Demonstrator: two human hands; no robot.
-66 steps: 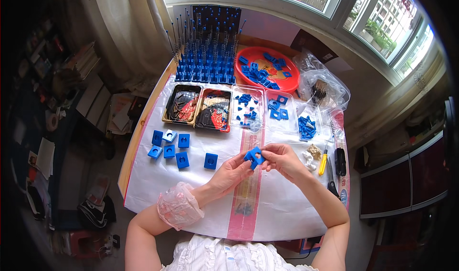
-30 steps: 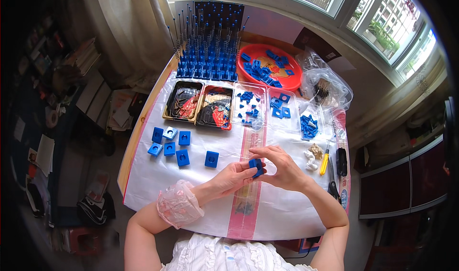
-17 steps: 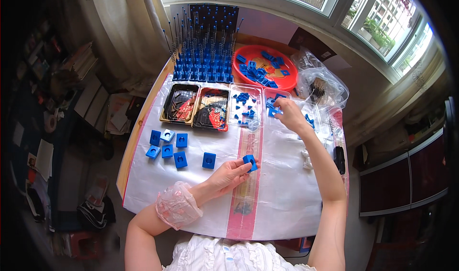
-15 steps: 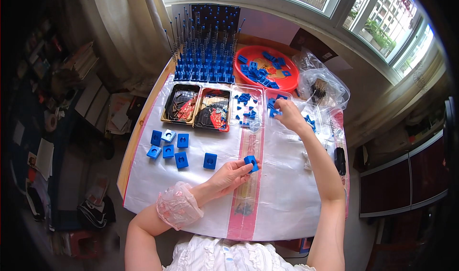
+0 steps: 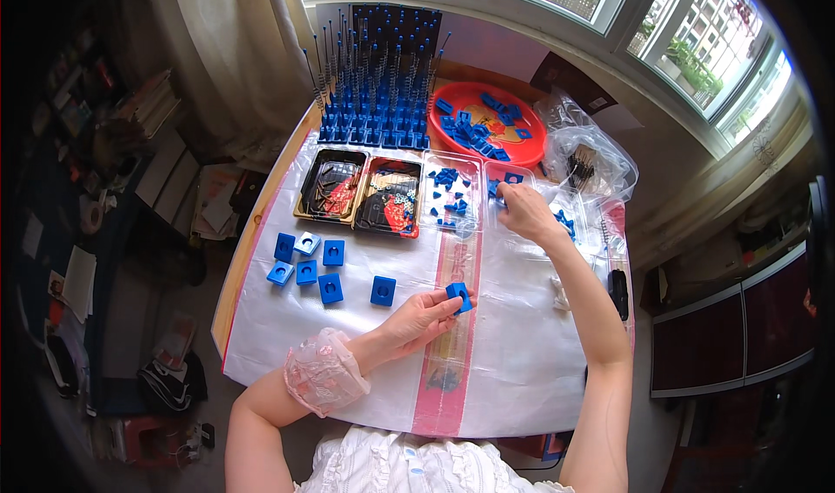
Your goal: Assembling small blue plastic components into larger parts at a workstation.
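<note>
Seven blue blocks (image 5: 330,289) laid left of centre, one other block (image 5: 454,292) held mid-frame, two black trays (image 5: 372,219) and one round red tray (image 5: 525,154) set farther up.

The person (image 5: 557,319) is wearing a white ruffled top (image 5: 374,465) and a sheer pink band (image 5: 326,373) around the left forearm (image 5: 370,351).

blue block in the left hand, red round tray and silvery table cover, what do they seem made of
Blue block in the left hand: probably hard plastic, smooth, from its crisp edges and even colour. Red round tray: likely plastic, fairly glossy, judging by its bright, evenly coloured rim. Silvery table cover: perhaps coated film or foil, satiny; its creases catch light.
</note>
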